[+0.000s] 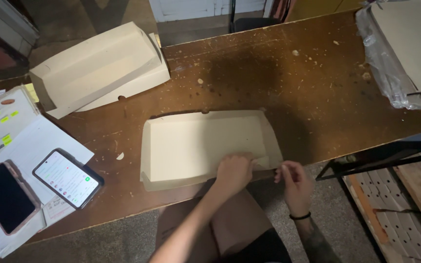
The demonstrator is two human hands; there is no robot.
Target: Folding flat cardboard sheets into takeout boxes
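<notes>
At the far left edge of the wooden table [249, 73], a dark-screened phone [5, 197] lies on loose papers [35, 141], with sheets marked in yellow just above it. Just to its right a second phone [66, 178] lies with its screen lit. Further back, a stack of folded cardboard boxes [98, 65] sits near the table's rear left corner, well apart from the phones.

In the middle, near the front edge of the table, a half-formed cardboard box [196, 146] lies open side up, its walls partly raised. The left hand [234, 171] rests on the box's near right corner, fingers curled and pressed down on the flap there. Just to the right, the right hand [293, 179] is off the table edge, thumb and fingers drawn together at the end of that flap; whether they actually pinch the cardboard cannot be told. A black band [300, 216] circles the right wrist.

At the far right rear, a pile of flat cardboard in clear plastic wrap [400, 48] lies on the table corner. Below it, beside the table, more flat cardboard sheets [391, 204] are stacked.
</notes>
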